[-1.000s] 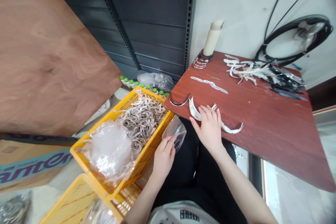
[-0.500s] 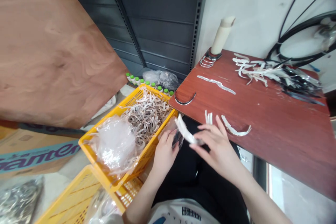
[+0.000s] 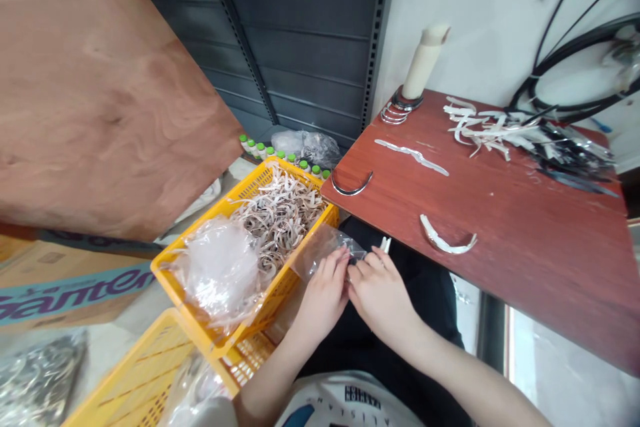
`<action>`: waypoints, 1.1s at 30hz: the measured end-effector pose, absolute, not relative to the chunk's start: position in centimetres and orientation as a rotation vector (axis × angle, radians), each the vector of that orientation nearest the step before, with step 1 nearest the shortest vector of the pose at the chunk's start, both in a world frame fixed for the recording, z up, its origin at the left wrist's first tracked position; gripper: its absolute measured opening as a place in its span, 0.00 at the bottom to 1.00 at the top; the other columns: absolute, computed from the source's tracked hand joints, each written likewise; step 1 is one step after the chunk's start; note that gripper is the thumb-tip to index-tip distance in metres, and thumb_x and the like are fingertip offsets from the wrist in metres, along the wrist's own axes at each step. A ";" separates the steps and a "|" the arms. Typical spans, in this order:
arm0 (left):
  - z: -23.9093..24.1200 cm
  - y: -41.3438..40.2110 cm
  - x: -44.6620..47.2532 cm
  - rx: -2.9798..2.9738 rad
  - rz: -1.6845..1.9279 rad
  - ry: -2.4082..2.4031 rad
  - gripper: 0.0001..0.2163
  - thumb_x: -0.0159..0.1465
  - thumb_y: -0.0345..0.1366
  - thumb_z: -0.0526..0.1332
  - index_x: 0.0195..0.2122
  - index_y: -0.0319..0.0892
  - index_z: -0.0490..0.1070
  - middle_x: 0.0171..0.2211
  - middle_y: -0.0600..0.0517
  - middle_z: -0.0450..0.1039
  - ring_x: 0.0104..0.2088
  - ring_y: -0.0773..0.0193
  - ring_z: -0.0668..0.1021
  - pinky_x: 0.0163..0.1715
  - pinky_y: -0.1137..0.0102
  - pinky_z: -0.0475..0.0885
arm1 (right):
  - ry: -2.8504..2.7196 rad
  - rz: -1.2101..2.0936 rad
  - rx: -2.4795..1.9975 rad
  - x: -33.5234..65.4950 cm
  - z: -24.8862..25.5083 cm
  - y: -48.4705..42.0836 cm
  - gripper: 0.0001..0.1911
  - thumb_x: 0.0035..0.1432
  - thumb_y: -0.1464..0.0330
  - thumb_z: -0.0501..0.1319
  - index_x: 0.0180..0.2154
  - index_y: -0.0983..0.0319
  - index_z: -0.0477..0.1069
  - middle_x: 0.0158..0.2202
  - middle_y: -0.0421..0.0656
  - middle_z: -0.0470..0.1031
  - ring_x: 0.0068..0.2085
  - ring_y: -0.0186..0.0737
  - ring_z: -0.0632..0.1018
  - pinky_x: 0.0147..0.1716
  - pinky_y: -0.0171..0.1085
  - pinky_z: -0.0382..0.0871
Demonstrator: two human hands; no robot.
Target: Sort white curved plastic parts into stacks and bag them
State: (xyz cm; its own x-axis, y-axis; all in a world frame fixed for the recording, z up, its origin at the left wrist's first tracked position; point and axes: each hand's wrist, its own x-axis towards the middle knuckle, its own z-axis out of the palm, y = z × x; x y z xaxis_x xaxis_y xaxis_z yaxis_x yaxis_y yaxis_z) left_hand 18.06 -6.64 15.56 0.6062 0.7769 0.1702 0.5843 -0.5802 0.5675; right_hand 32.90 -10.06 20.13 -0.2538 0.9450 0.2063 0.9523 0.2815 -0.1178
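My left hand is closed on a clear plastic bag, which spreads out beyond the fingertips over my lap. Pressed against it, my right hand is also closed, its fingers curled at the bag's edge. White strip ends stick up behind the right hand's knuckles. What lies between the two hands is hidden. A curved bundle of white strips rests on the red-brown table, to the right of my hands. Farther left on the tabletop lies a dark, shiny curved strip.
A yellow crate at my left holds many loose strips and a heap of clear bags. On the table are a flat white strip, a cream tube and a pile of white and black strips.
My hands have come together at the bag, and the right hand has moved left and down from the table edge. The white strips it held out over the bag no longer show there.
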 end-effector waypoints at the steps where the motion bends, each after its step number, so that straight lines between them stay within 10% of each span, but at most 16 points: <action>1: 15.2 -6.7 18.2 2.373 0.558 1.092 0.30 0.60 0.21 0.53 0.64 0.43 0.55 0.62 0.42 0.62 0.63 0.52 0.66 0.60 0.50 0.68 | -2.315 -0.044 -1.744 32.4 19.5 -9.9 0.07 0.57 0.76 0.59 0.34 0.64 0.76 0.29 0.47 0.75 0.39 0.48 0.73 0.58 0.50 0.64; 8: 12.6 -6.3 17.6 2.369 0.462 1.158 0.30 0.59 0.23 0.55 0.64 0.41 0.57 0.60 0.41 0.64 0.61 0.51 0.67 0.59 0.51 0.68 | -2.130 0.095 -1.567 33.7 15.7 -10.0 0.07 0.63 0.65 0.61 0.42 0.59 0.75 0.38 0.43 0.77 0.47 0.47 0.73 0.65 0.64 0.41; 13: 12.7 -6.5 17.4 2.383 0.487 1.108 0.28 0.62 0.25 0.54 0.64 0.41 0.56 0.61 0.41 0.63 0.61 0.53 0.68 0.60 0.51 0.68 | -1.350 0.385 -1.644 35.3 13.1 -12.2 0.11 0.60 0.60 0.63 0.41 0.59 0.70 0.38 0.43 0.73 0.39 0.41 0.74 0.45 0.47 0.71; 19: 13.2 -6.2 17.2 2.353 0.486 1.048 0.29 0.61 0.25 0.55 0.65 0.41 0.56 0.61 0.41 0.63 0.62 0.53 0.67 0.60 0.52 0.67 | -0.636 1.281 -1.454 35.0 12.0 -11.8 0.21 0.57 0.50 0.63 0.31 0.62 0.66 0.21 0.34 0.62 0.21 0.29 0.62 0.19 0.31 0.57; 25: 14.3 -6.5 17.0 2.346 0.463 1.016 0.33 0.60 0.24 0.56 0.66 0.45 0.52 0.64 0.42 0.59 0.64 0.53 0.65 0.62 0.52 0.66 | -0.456 1.324 -1.360 34.0 13.8 -10.4 0.23 0.51 0.51 0.68 0.26 0.61 0.64 0.15 0.30 0.58 0.15 0.24 0.54 0.14 0.28 0.45; 33: 16.2 -8.1 17.3 2.335 0.413 0.970 0.37 0.57 0.23 0.56 0.68 0.42 0.47 0.67 0.39 0.54 0.66 0.52 0.62 0.63 0.54 0.66 | -0.727 1.130 -1.539 30.4 13.5 -13.1 0.18 0.59 0.53 0.62 0.39 0.62 0.72 0.24 0.38 0.72 0.22 0.32 0.69 0.20 0.31 0.62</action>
